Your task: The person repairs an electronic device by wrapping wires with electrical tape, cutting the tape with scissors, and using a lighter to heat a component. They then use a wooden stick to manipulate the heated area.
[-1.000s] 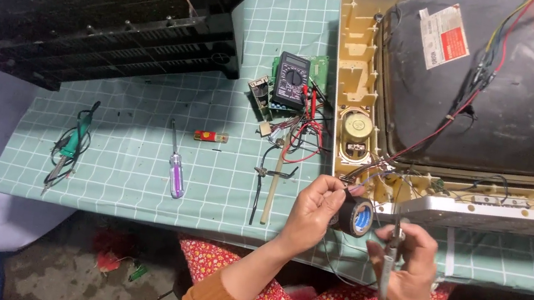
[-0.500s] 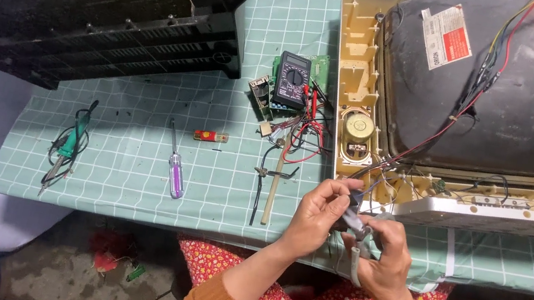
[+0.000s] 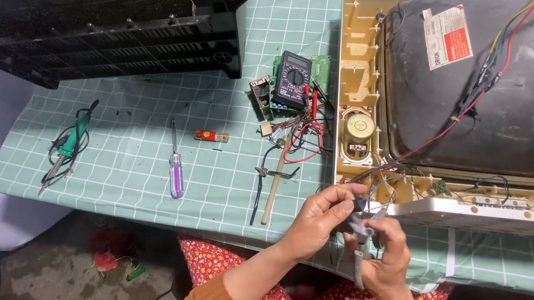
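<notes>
My left hand (image 3: 319, 219) and my right hand (image 3: 389, 258) meet just off the table's front edge, below the corner of the opened television. The left fingers pinch a small dark roll of tape (image 3: 359, 206), mostly hidden by the fingers. In my right hand is a grey-handled tool (image 3: 357, 263), its handle hanging down between the hands. Thin wires (image 3: 376, 181) run from the television's beige frame (image 3: 360, 58) down to where the fingers meet.
On the green grid mat (image 3: 139, 144) lie a black multimeter (image 3: 292, 79) with red and black leads, a wooden stick (image 3: 272, 190), a purple-handled screwdriver (image 3: 176, 171), a small red item (image 3: 210, 136) and a green soldering iron (image 3: 68, 143). A black back cover (image 3: 89, 8) fills the far left.
My hands have come together. The tape roll, plainly seen in my left hand a second ago, is now mostly covered by fingers, and the right hand has moved in close with the tool.
</notes>
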